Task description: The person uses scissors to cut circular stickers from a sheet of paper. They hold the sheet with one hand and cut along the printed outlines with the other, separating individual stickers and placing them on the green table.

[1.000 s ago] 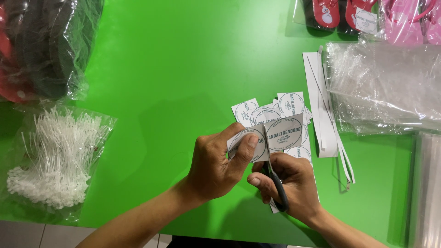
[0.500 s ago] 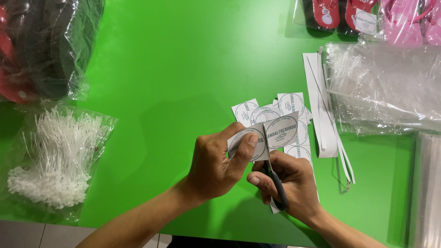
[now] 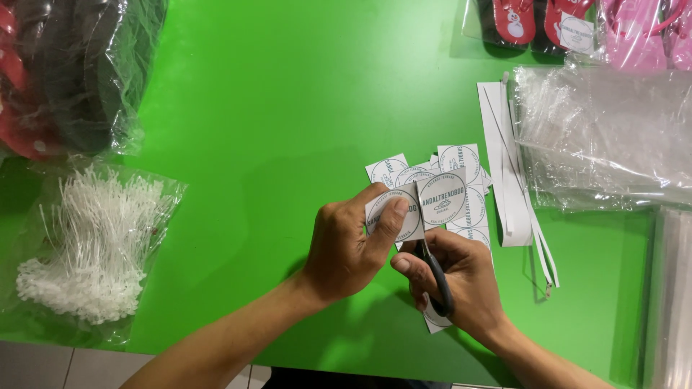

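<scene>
Scissors (image 3: 435, 277), blades hidden behind paper, handles gripped in closed right hand (image 3: 454, 284); left hand (image 3: 349, 245) pinching round-printed label strip (image 3: 425, 202) above loose cut labels (image 3: 461, 162) on green surface (image 3: 288, 108).

Looks to me like a small packing workshop for footwear, not a home desk. I see a bright green worktable (image 3: 274, 108) with bagged sandals (image 3: 577, 21) at 1 o'clock, a stack of clear plastic sleeves (image 3: 598, 137) at 3 o'clock, a bag of white tag fasteners (image 3: 94, 245) at 9 o'clock, and a pile of cut round-print paper labels (image 3: 461, 162) near the middle.
</scene>
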